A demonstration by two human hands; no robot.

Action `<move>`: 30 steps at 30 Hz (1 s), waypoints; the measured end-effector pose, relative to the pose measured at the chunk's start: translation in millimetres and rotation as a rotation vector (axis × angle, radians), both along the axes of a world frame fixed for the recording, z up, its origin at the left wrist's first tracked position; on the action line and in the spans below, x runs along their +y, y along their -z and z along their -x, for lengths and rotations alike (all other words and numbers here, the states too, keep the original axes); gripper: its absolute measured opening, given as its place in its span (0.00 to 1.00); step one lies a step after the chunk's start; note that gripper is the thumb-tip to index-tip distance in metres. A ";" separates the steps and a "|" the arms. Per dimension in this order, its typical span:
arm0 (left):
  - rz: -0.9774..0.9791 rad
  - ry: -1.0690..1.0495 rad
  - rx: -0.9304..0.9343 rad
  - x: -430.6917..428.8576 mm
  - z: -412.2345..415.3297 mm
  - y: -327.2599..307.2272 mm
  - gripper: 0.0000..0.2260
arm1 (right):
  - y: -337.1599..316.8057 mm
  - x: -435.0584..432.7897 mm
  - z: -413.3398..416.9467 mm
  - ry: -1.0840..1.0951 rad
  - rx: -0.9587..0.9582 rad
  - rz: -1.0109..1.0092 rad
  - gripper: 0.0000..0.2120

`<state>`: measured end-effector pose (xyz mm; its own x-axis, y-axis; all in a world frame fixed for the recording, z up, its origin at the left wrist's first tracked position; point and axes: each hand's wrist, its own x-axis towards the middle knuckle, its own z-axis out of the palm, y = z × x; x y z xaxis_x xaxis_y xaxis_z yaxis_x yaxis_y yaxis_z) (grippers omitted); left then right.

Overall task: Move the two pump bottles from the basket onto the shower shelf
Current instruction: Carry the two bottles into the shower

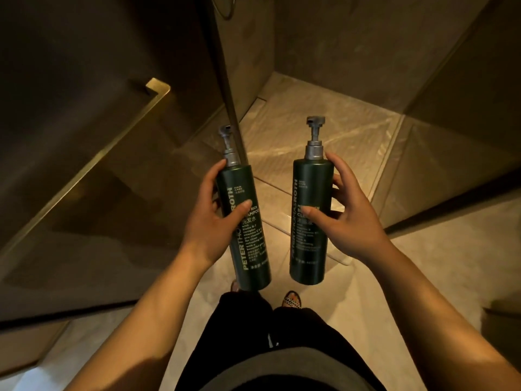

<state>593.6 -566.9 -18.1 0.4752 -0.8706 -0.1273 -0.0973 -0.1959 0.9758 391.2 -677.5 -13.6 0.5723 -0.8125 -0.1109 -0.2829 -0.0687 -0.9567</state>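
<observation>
Two bottles up, one per hand.
Left hand (210,221) wraps the shampoo (246,221); beside it, right hand (348,218) clasps the second bottle (310,221), fingers curled round.

Left thumb (242,211) covers mid-label on left bottle (248,221); right thumb (314,217) does the same on right bottle (310,221), whose small print is too blurred to read. Both forearms cut off by bottom edge. Feet (291,299) mostly hidden behind the bottles and trousers. Ring (225,7) at top clipped by edge.
</observation>
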 end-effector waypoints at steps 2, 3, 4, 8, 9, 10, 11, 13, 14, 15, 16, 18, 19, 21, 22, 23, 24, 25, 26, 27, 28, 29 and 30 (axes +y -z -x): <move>-0.028 0.017 -0.012 -17.3 -12.1 3.3 0.32 | 4.8 -21.0 -6.4 -0.001 0.009 -0.015 0.41; -0.040 0.028 -0.021 -26.7 -18.5 5.4 0.32 | 6.9 -32.1 -11.1 -0.004 0.017 -0.022 0.41; -0.050 0.034 -0.022 -37.3 -24.7 7.7 0.32 | 8.5 -43.4 -16.4 -0.006 0.025 -0.027 0.41; -0.028 0.076 0.000 -95.2 -46.6 17.5 0.32 | 10.2 -91.2 -42.2 -0.001 0.054 -0.017 0.42; -0.016 0.089 0.010 -113.6 -51.6 18.7 0.32 | 8.1 -105.1 -49.3 0.005 0.071 -0.007 0.42; -0.002 0.105 0.016 -132.5 -56.1 17.8 0.32 | 4.7 -119.2 -55.9 0.016 0.087 0.003 0.42; 0.017 0.123 0.016 -152.3 -60.6 15.4 0.32 | 0.1 -133.9 -61.6 0.026 0.093 0.013 0.42; 0.046 0.146 0.002 -190.9 -68.9 11.6 0.32 | -10.8 -162.2 -71.4 0.030 0.085 0.026 0.41; 0.054 0.153 -0.001 -208.6 -72.2 10.0 0.32 | -16.1 -174.1 -74.7 0.040 0.083 0.035 0.41; 0.067 0.164 0.003 -226.6 -75.3 8.7 0.32 | -20.2 -185.4 -76.4 0.061 0.079 0.054 0.41; 0.080 0.177 0.012 -245.6 -77.8 7.2 0.32 | -23.3 -196.4 -77.1 0.087 0.075 0.072 0.41; 0.095 0.220 0.033 -281.9 -79.5 4.9 0.32 | -28.0 -214.7 -74.9 0.149 0.061 0.072 0.41; 0.104 0.249 0.036 -299.9 -78.3 4.6 0.32 | -29.1 -223.0 -72.2 0.186 0.053 0.064 0.41; 0.118 0.303 0.043 -333.0 -71.7 5.1 0.31 | -29.3 -240.0 -64.3 0.254 0.052 0.047 0.40; 0.120 0.320 0.043 -347.5 -68.0 6.1 0.31 | -28.7 -249.8 -60.5 0.279 0.060 0.043 0.40; 0.121 0.334 0.043 -361.3 -64.8 7.8 0.31 | -28.0 -260.8 -56.7 0.296 0.071 0.044 0.40; 0.125 0.348 0.050 -374.9 -62.1 9.1 0.31 | -27.0 -273.6 -53.3 0.304 0.077 0.048 0.40; 0.129 0.361 0.067 -388.1 -60.4 9.7 0.31 | -25.9 -287.5 -50.2 0.304 0.080 0.053 0.40; 0.133 0.370 0.087 -400.5 -59.3 10.1 0.31 | -25.0 -302.2 -47.5 0.301 0.081 0.057 0.40; 0.138 0.373 0.104 -412.9 -58.8 9.7 0.31 | -25.3 -317.3 -45.5 0.297 0.081 0.061 0.41; 0.143 0.363 0.109 -425.3 -59.2 8.2 0.31 | -27.0 -333.3 -44.5 0.291 0.078 0.067 0.41; 0.148 0.344 0.107 -438.6 -60.5 4.8 0.31 | -30.1 -350.5 -44.3 0.280 0.071 0.078 0.41; 0.153 0.324 0.100 -452.5 -62.2 -0.7 0.30 | -34.5 -368.4 -44.8 0.265 0.059 0.091 0.41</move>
<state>655.8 -1019.4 -17.4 0.1639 -0.9864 -0.0157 -0.0328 -0.0214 0.9992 436.0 -1045.9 20.9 0.3331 -0.9411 -0.0579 -0.3579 -0.0694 -0.9312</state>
